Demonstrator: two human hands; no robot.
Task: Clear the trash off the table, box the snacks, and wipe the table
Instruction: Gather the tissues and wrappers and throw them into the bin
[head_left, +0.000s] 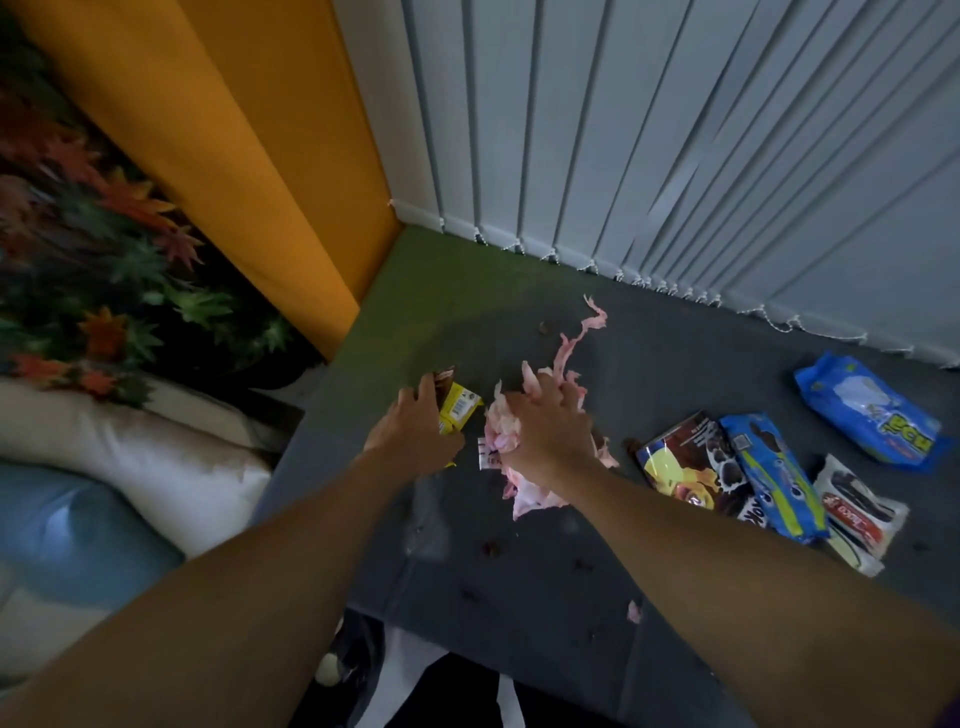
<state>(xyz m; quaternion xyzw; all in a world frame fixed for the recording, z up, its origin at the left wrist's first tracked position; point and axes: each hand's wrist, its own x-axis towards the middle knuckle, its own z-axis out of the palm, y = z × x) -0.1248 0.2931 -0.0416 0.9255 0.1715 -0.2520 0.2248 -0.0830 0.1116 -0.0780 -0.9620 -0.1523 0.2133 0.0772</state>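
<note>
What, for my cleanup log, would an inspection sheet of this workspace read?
Surface: dark grey table, dotted with dark crumbs.
Job's things: crumpled pink tissue paper; small yellow-and-brown carton; brown cookie packet, blue cookie packet and white wafer packet overlapping at right; blue soft packet with a white flap apart, farther back. No box seen.
Clutter: small pink paper scrap near the front edge.
Grips: left hand holds the carton; right hand grips the tissue.
Cables: nothing seen.
Surroundings: white vertical blinds, orange panel, artificial autumn leaves, pale cushion.
</note>
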